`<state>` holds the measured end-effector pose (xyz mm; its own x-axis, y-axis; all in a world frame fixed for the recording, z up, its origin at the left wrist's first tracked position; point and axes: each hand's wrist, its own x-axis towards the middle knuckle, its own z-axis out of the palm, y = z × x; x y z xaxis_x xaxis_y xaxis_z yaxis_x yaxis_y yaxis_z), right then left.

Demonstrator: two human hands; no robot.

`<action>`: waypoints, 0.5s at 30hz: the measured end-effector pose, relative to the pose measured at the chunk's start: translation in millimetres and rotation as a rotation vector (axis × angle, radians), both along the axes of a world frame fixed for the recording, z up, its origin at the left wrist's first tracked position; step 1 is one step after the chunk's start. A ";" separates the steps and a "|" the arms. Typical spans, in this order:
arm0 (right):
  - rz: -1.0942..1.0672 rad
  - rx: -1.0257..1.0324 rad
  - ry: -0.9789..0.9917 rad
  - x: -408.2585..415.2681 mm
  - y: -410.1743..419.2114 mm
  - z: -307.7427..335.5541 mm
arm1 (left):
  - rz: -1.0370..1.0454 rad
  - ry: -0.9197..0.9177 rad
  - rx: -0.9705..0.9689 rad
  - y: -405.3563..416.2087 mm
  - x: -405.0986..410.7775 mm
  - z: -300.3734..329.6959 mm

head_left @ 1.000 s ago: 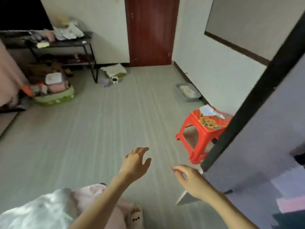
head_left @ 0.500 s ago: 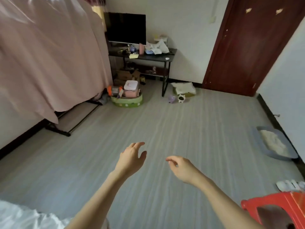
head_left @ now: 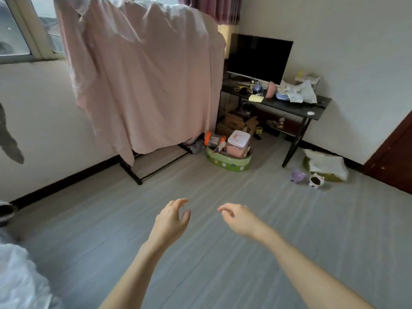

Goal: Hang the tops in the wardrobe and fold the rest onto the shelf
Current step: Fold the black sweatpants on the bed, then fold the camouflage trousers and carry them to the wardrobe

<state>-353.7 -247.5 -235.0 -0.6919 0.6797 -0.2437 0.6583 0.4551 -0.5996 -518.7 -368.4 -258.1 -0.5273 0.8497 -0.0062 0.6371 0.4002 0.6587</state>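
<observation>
Two hands, left (head_left: 170, 221) and right (head_left: 237, 218), reach out side by side over bare floor, fingers loosely curled, grasping nothing. One pink sheet (head_left: 145, 81) hangs on a rack well ahead-left; one white garment (head_left: 20, 279) lies below-left.

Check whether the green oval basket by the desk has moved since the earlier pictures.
No. The green basket still sits on the floor beside the black desk's left end, just as before; only the head camera has swung left, shifting everything across the view.
</observation>
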 end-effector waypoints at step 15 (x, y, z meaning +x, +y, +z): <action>0.606 -0.077 -0.062 -411.4 9.3 -23.0 | 0.606 -0.062 -0.038 -64.3 -326.8 -37.4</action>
